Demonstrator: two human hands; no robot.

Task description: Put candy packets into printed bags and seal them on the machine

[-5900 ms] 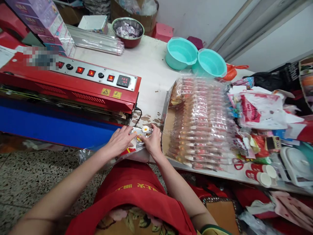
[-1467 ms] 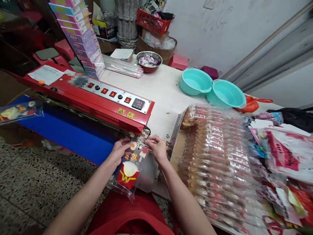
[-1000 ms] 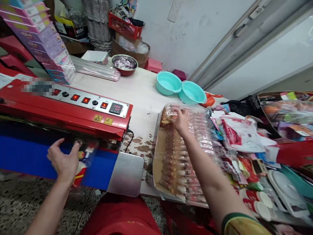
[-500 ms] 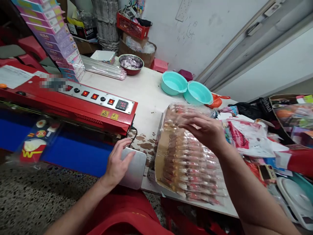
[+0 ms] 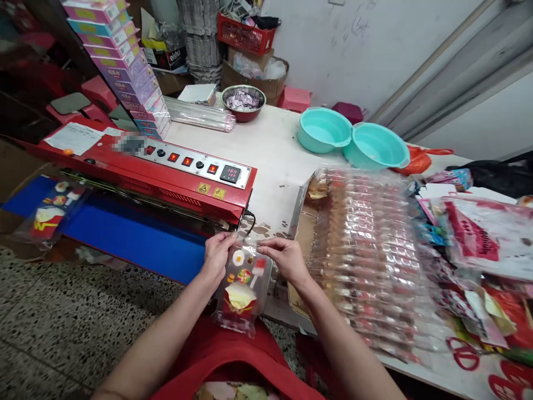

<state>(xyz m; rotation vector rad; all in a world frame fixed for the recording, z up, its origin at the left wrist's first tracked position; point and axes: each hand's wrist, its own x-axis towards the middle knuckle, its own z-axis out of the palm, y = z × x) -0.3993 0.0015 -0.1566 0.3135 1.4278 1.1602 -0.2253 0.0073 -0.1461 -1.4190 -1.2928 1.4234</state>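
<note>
Between my hands is a clear plastic bag [image 5: 240,294] with a fries-shaped piece and small food-shaped pieces inside. My left hand [image 5: 219,258] pinches its top left corner, and my right hand [image 5: 287,258] pinches the top right corner. The bag lies over a grey metal plate [image 5: 266,272], mostly covering it. To the left stands a red sealing machine [image 5: 187,194] with lit switches and a digital display. Its blue conveyor belt [image 5: 137,233] carries another filled bag [image 5: 48,216] at the far left.
On the right, a cardboard box [image 5: 308,222] holds rows of packed clear bags [image 5: 370,250]. Two turquoise basins [image 5: 325,130] and a metal bowl of small packets [image 5: 244,103] stand behind. Stacked boxes [image 5: 129,78] rise behind the machine. Red-handled scissors [image 5: 464,353] lie at right.
My right hand has come left from the box of bags to the metal plate. A filled bag is now held between both hands. The bag on the belt sits farther left in view.
</note>
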